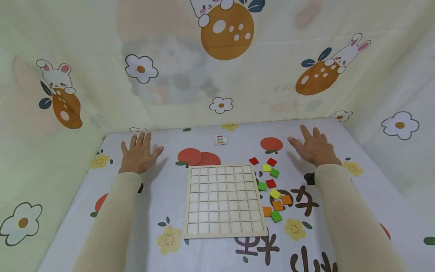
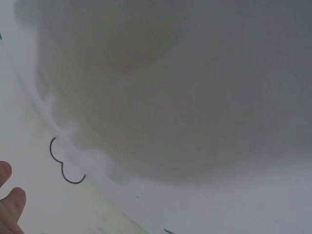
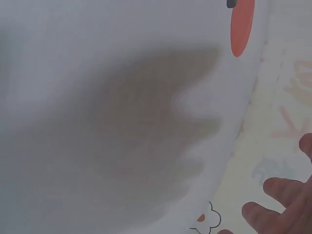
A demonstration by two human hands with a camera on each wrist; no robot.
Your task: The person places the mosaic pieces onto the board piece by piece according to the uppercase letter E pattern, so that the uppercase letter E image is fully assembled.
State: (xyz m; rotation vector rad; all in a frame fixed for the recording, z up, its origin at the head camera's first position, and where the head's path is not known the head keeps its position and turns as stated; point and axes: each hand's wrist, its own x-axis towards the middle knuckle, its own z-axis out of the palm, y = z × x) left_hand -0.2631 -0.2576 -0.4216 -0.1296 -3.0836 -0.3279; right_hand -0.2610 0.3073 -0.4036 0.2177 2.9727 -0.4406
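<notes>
My left hand (image 1: 137, 155) is held with fingers spread over the far left of the table, holding nothing. On the far right, my right hand (image 1: 313, 148) is also spread and holds nothing. Shadows beneath both hands suggest they hover above the cloth. Between them lies a pale wooden grid board (image 1: 186, 204) with square compartments. Loose square tiles lie along its right side: red (image 1: 270, 183), yellow (image 1: 275, 194), green (image 1: 276, 216) and orange (image 1: 277, 206). Fingertips (image 2: 15, 202) show at the left wrist view's edge, and others (image 3: 280, 190) at the right wrist view's edge.
A small packet or card (image 1: 220, 139) with a coloured grid picture lies beyond the board. The white printed tablecloth (image 1: 170, 151) meets hanging printed curtains (image 1: 176, 113) at the back and sides. Dark wristbands (image 1: 309, 178) show beside the cream sleeves.
</notes>
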